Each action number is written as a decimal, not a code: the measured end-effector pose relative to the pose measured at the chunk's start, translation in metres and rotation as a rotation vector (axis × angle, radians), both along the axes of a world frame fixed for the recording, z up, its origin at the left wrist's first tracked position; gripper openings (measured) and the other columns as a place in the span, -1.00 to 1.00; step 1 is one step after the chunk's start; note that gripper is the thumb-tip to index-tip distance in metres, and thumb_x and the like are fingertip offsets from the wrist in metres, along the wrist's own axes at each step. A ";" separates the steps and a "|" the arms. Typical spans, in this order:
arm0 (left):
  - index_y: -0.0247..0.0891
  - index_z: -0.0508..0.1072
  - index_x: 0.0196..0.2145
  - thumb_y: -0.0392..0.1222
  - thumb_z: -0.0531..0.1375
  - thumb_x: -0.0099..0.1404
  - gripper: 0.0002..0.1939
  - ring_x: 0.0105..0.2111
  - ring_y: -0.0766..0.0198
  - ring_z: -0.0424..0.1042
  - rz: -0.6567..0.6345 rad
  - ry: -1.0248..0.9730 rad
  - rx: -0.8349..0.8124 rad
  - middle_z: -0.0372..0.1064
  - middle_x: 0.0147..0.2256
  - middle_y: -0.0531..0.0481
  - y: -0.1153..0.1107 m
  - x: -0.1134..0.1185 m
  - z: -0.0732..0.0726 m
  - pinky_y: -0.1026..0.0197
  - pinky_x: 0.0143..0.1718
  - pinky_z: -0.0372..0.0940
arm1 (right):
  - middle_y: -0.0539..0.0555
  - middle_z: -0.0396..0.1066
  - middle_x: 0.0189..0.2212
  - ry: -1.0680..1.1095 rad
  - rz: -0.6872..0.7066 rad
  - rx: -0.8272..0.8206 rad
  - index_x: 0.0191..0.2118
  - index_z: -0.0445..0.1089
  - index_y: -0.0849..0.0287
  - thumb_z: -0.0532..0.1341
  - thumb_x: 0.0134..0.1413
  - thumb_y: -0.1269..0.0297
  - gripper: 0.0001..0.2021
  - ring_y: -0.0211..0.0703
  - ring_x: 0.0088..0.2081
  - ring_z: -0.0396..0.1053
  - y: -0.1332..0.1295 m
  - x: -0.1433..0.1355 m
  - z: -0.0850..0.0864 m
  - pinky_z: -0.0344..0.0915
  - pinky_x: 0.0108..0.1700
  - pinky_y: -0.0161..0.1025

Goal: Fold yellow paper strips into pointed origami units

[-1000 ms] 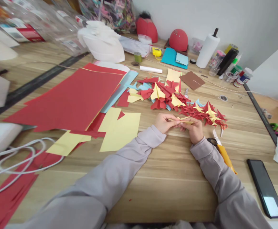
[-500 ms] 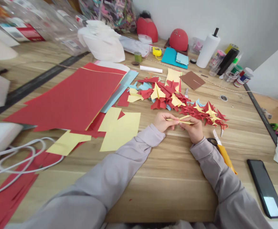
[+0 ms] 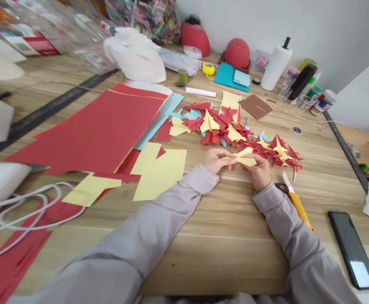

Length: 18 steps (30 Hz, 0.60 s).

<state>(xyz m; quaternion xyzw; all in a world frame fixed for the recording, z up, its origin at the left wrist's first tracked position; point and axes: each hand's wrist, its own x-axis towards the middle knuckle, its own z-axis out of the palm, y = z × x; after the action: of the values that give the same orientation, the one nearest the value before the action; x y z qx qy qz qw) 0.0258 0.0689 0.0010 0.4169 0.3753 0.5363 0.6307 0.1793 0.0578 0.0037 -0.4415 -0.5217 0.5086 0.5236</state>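
Observation:
A small folded yellow paper is held between my two hands above the wooden table. My left hand pinches its left end between thumb and fingers. At its right side, the fingers of my right hand grip the paper, whose flaps stand spread apart. Just behind the hands lies a pile of folded red, yellow and blue paper pieces. Flat yellow sheets rest on the table to the left, beside large red sheets.
Scissors with an orange-yellow part lie right of my right hand, and a phone farther right. White cables loop at the left. Bottles and jars stand at the back right.
The yellow paper's flaps have opened wider and turned, showing more of their surface. The fingers of my right hand have shifted slightly; my left hand has barely moved.

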 end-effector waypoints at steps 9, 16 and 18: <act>-0.40 0.47 -0.57 -0.16 0.41 -0.29 -0.68 -0.78 0.41 0.24 -0.040 0.041 0.000 0.33 -0.75 0.04 -0.002 0.001 0.001 0.34 -0.73 0.17 | -0.09 0.35 -0.64 -0.043 0.013 0.050 -0.49 0.35 0.15 0.37 -0.34 0.32 -0.80 -0.30 -0.60 0.25 0.002 0.001 -0.005 0.19 -0.53 -0.32; -0.39 0.48 -0.50 -0.14 0.39 -0.20 -0.69 -0.80 0.43 0.21 0.045 0.044 0.047 0.30 -0.76 0.08 0.000 0.003 -0.003 0.37 -0.75 0.12 | 0.01 0.38 -0.50 0.143 0.061 -0.009 -0.32 0.37 0.13 0.11 0.00 0.07 -0.75 -0.21 -0.50 0.35 -0.001 0.002 0.001 0.23 -0.52 -0.29; -0.39 0.48 -0.50 -0.14 0.39 -0.19 -0.69 -0.80 0.43 0.21 0.053 0.069 0.050 0.29 -0.76 0.08 -0.001 0.004 -0.004 0.37 -0.74 0.11 | 0.02 0.38 -0.46 0.081 0.060 0.013 -0.34 0.37 0.13 0.15 -0.03 0.03 -0.73 -0.21 -0.48 0.34 -0.002 0.001 0.002 0.25 -0.51 -0.28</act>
<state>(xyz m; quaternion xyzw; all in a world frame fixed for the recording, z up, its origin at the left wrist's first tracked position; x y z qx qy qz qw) 0.0302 0.0680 -0.0028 0.4407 0.3945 0.5473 0.5922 0.1805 0.0561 0.0059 -0.4015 -0.5164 0.5380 0.5316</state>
